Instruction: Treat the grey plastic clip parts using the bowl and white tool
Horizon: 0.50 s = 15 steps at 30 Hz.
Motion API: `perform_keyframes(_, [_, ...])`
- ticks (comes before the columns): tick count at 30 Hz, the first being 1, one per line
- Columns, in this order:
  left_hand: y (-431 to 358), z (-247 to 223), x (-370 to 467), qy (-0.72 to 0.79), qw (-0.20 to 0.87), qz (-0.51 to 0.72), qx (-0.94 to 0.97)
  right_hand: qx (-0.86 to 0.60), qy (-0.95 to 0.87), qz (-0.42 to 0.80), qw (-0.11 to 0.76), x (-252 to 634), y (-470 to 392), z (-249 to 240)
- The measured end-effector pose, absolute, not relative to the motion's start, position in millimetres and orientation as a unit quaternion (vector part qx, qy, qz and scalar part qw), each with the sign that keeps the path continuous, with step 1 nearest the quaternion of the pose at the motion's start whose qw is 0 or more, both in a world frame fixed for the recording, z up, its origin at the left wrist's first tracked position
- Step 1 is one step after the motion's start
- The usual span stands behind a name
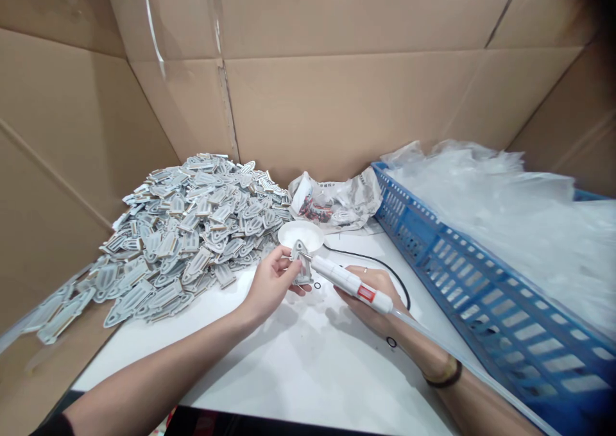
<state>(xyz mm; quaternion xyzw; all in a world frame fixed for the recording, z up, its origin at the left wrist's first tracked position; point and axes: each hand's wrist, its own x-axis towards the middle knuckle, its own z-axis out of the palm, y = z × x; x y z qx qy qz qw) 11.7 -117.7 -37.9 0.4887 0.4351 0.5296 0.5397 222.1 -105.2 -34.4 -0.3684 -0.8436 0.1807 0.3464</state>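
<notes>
My left hand [276, 279] grips a small grey metal bracket [303, 266] with a rounded, pointed top, held upright above the white table. In my right hand [370, 295] is a white pen-shaped tool [341, 279] with a red label and a thin metal tip. A clear tube or cord trails from its back end along my forearm. The tip touches or nearly touches the bracket's upper right side; which one I cannot tell. Just behind the bracket sits a shallow white dish [312, 231]. A small black ring [317, 285] lies beside my left fingertips.
A large heap of similar grey brackets [192, 231] covers the left. Crumpled newspaper [337, 199] lies behind the dish. On the right stands a blue plastic crate [433, 250] with clear plastic bags [510, 211]. A black cable [380, 258] curves across the table. Cardboard walls [360, 102] enclose everything.
</notes>
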Motion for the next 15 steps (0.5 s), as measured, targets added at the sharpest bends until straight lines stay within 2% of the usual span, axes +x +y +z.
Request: perform_keyframes(15, [-119,-34,13,0.417,0.55,0.53,0.493,-0.403,-0.821,0.205,0.348,225,-101,-46])
